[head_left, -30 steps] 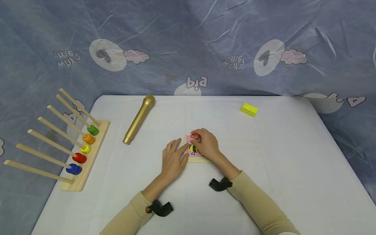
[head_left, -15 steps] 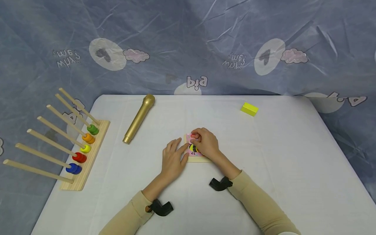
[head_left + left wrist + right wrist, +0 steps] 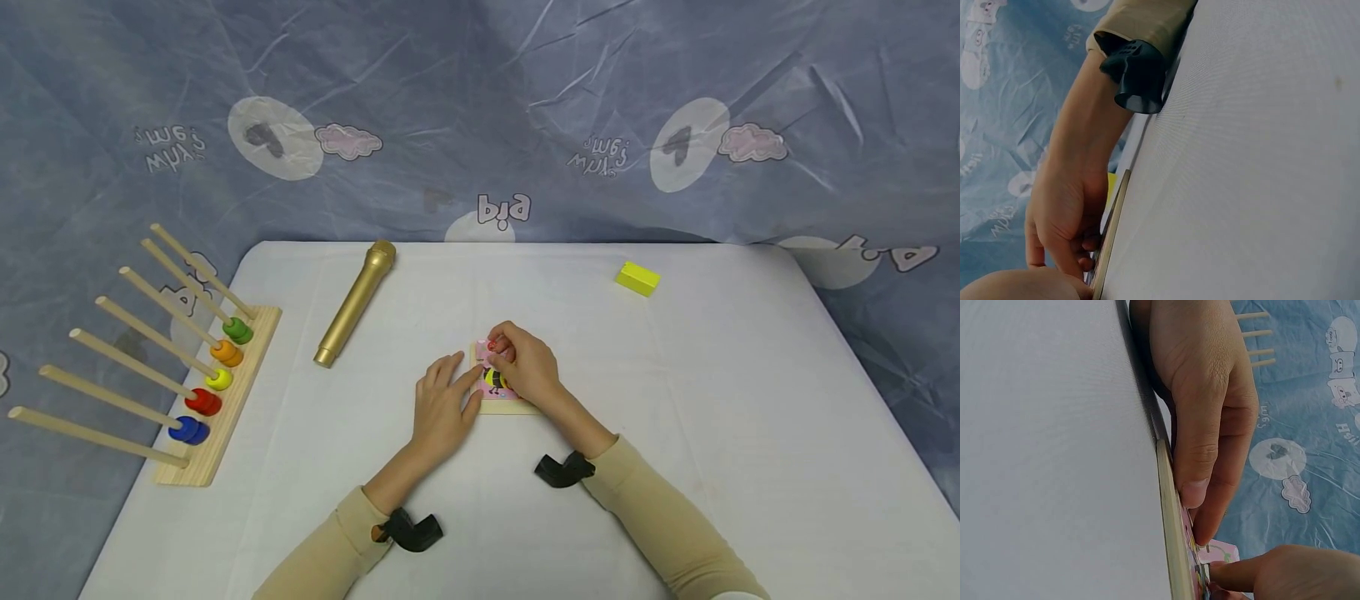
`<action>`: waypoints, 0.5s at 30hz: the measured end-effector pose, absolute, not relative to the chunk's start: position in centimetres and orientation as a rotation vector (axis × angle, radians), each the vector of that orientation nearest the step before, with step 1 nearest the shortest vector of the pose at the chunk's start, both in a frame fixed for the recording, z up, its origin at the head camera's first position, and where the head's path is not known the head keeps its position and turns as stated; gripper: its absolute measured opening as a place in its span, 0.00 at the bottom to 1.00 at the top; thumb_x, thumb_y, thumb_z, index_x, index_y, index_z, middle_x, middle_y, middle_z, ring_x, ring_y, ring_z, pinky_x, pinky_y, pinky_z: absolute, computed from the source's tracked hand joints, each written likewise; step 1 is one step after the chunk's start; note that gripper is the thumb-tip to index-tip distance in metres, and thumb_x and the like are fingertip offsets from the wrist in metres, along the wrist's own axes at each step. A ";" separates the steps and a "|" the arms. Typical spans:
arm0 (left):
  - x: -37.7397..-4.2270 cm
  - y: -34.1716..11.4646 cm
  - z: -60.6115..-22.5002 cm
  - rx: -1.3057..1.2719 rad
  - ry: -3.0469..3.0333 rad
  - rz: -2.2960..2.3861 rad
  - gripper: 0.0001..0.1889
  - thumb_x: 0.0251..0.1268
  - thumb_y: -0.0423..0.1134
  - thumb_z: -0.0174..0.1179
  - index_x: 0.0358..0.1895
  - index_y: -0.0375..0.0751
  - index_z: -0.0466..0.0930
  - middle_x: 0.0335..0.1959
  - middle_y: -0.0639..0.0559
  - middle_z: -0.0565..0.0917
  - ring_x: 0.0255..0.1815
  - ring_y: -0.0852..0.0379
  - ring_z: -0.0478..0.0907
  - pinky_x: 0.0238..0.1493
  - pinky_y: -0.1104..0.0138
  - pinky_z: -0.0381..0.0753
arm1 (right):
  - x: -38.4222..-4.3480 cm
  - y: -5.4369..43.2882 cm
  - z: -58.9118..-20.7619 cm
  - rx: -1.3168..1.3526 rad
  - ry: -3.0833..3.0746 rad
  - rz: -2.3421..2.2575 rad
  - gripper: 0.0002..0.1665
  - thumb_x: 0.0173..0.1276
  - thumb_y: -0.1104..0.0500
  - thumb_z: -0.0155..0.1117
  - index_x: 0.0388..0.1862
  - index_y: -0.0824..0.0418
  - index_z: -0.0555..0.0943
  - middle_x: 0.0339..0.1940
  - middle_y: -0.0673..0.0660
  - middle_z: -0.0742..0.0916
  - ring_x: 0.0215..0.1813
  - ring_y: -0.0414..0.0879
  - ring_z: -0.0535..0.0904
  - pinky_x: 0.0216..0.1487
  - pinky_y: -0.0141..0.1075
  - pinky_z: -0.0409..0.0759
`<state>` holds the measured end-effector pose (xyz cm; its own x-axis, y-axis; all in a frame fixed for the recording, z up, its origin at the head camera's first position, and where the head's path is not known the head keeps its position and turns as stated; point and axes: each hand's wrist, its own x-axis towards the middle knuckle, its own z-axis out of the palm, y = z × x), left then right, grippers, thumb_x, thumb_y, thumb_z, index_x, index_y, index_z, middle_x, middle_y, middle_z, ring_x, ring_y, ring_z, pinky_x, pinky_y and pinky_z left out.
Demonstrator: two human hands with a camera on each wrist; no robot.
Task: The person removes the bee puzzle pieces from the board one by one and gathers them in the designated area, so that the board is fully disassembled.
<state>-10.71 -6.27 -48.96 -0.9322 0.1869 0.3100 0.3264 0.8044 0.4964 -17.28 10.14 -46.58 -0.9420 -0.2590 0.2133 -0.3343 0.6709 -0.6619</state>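
Head view first: the right hand (image 3: 529, 367) is over a small wooden picture board (image 3: 510, 407) on the white surface (image 3: 712, 425), grip together, looks pinched on a little pink piece (image 3: 492, 345). Piece is about 10 o'clock from the middle of that hand, near the board's far left corner, so the right's the nearer hand. Long axis, can't tell. Left hand (image 3: 438, 412) comes in from 8 o'clock, grip loose, fingers apart, index touching the board. Board's pink with a yellow-and-black bee (image 3: 495, 381), bare wood along the rim.

Left wrist: board's edge-on, right hand around its 10 o'clock, piece hidden.

Right wrist: piece tilts up off the board, pink with a green squiggle; left thumb's at its 11 o'clock.
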 end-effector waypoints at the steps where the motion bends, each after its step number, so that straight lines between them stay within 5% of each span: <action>1: -10.7 -6.3 -48.9 -0.399 -2.747 -0.820 0.19 0.66 0.42 0.61 0.59 0.46 0.81 0.67 0.41 0.72 0.68 0.43 0.64 0.60 0.48 0.66 | -17.3 10.2 -46.6 0.504 -2.767 1.143 0.13 0.62 0.62 0.70 0.45 0.57 0.79 0.31 0.52 0.84 0.27 0.41 0.73 0.27 0.32 0.68; 15: -10.8 -6.3 -49.2 -0.393 -2.745 -0.828 0.19 0.66 0.42 0.61 0.59 0.46 0.81 0.67 0.41 0.73 0.68 0.43 0.64 0.59 0.49 0.66 | -17.1 10.9 -44.8 0.457 -2.623 1.656 0.11 0.65 0.68 0.64 0.46 0.62 0.81 0.33 0.59 0.83 0.34 0.47 0.77 0.38 0.27 0.74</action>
<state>-10.81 -6.29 -49.22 -0.9331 0.1833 0.3094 0.3239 0.8025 0.5010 -17.06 10.87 -44.76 -0.9575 -0.2403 0.1594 -0.2472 0.3995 -0.8828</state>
